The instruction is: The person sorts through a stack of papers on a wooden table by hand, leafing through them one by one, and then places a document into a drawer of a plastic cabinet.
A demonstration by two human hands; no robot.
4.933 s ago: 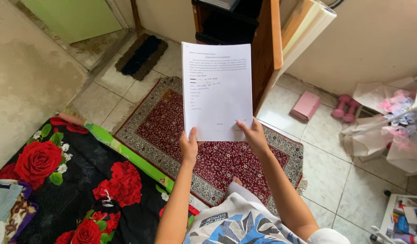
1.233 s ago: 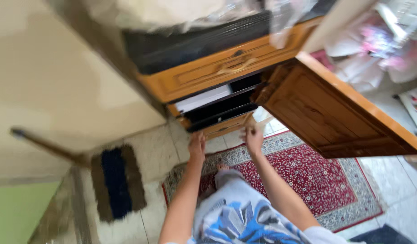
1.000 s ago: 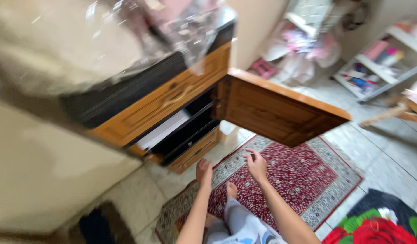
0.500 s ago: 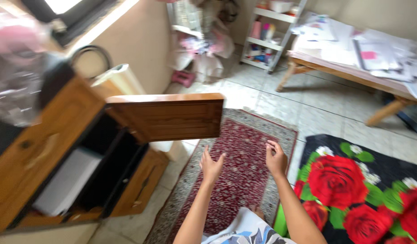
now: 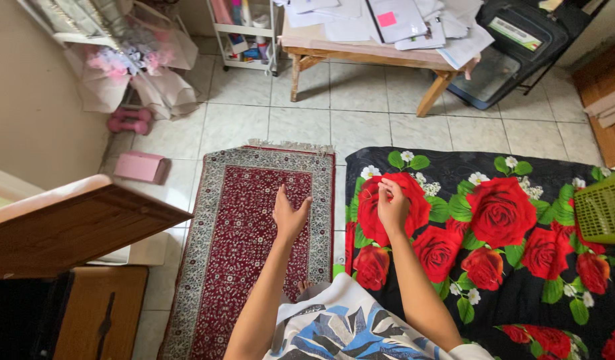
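Observation:
My left hand [image 5: 289, 213] hovers above a red patterned rug [image 5: 247, 227] with its fingers spread, holding nothing. My right hand [image 5: 393, 203] hangs over the black mattress cover with red roses [image 5: 507, 247], fingers loosely curled and empty. Both arms reach forward from my lap, where a white and blue printed shirt [image 5: 351, 330] shows. No paper is in either hand.
An open wooden cabinet door [image 5: 67, 223] juts out at the left. A pink box [image 5: 141, 166] and pink dumbbells [image 5: 129, 121] lie on the tiles. A low wooden table [image 5: 374, 47] piled with papers, a white shelf unit [image 5: 246, 33] and a green basket [image 5: 604, 210] stand around.
My view has swung right from the cabinet toward the mattress and table. Both hands came away from the cabinet and now hang empty over the rug and the mattress.

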